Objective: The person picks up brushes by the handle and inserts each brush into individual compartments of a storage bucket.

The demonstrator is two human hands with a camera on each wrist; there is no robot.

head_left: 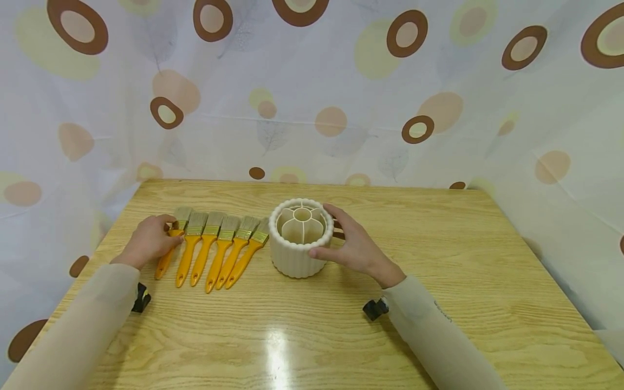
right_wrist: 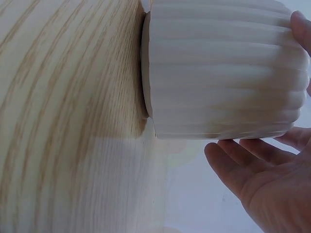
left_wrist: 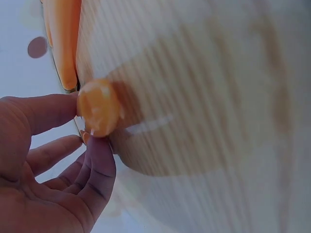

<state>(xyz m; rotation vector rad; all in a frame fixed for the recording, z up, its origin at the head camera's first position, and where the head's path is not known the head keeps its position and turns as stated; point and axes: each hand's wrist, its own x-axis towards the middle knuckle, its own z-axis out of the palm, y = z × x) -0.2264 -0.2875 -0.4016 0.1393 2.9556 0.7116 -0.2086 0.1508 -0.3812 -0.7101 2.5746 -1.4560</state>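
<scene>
My left hand (head_left: 148, 242) pinches the leftmost paintbrush (head_left: 166, 264) between thumb and fingers, near where its orange handle meets the bristles. In the left wrist view, the rounded handle (left_wrist: 99, 108) shows between thumb and fingertips. Several more paintbrushes (head_left: 224, 244) lie in a fanned row to the right, bristles toward the back. A cream ribbed round holder (head_left: 296, 260) with a beaded rim and petal-shaped compartments stands upright on the table. My right hand (head_left: 358, 246) holds it from the right, thumb at the front of the rim and fingers around the far side.
The wooden table (head_left: 439, 260) runs up to a patterned curtain (head_left: 302, 81) at the back and sides. The rightmost brush's bristles reach close to the holder's left side. A small black device (head_left: 375, 309) sits at the right wrist.
</scene>
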